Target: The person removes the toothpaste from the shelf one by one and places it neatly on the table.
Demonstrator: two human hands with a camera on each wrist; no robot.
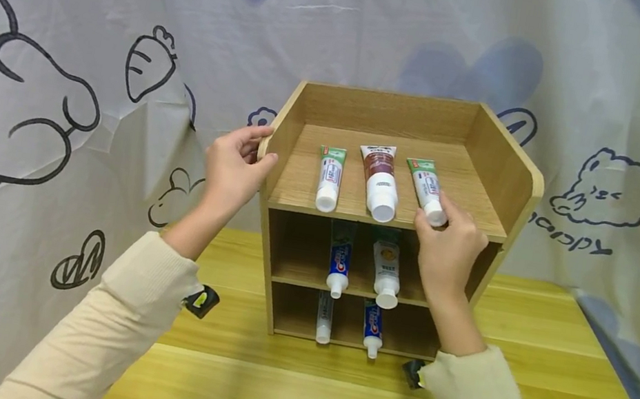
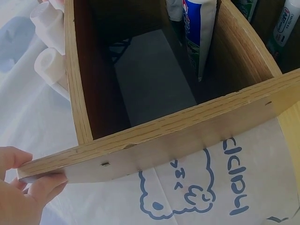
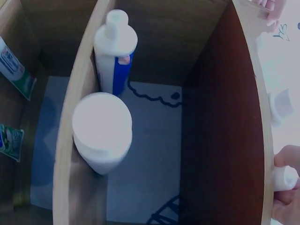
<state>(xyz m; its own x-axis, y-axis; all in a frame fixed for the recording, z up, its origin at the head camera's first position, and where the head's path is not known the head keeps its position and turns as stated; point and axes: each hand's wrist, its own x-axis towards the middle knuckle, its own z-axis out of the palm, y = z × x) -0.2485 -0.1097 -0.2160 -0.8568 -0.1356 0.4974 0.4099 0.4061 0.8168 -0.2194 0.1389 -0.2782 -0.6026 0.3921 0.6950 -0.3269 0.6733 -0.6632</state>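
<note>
A small wooden shelf rack (image 1: 386, 114) stands ahead of me, with three toothpaste tubes lying caps-forward on its top board. My left hand (image 1: 235, 168) holds the front edge of the left side panel, thumb on one face and fingers on the other, as the left wrist view also shows. At the right of the top board, my right hand (image 1: 452, 248) pinches the white cap end of a green-and-white toothpaste tube (image 1: 425, 181). Beside it lies a larger brown-and-white tube (image 1: 380, 166). Another green-and-white tube (image 1: 331, 172) lies to the left.
On the middle shelf lie a blue toothpaste tube (image 1: 340, 260) and a white one (image 1: 387, 266). The bottom shelf holds a pale tube (image 1: 324, 319) and a blue one (image 1: 372, 323). Under the rack is a yellow wooden table (image 1: 276, 395); a printed curtain (image 1: 369, 47) hangs behind.
</note>
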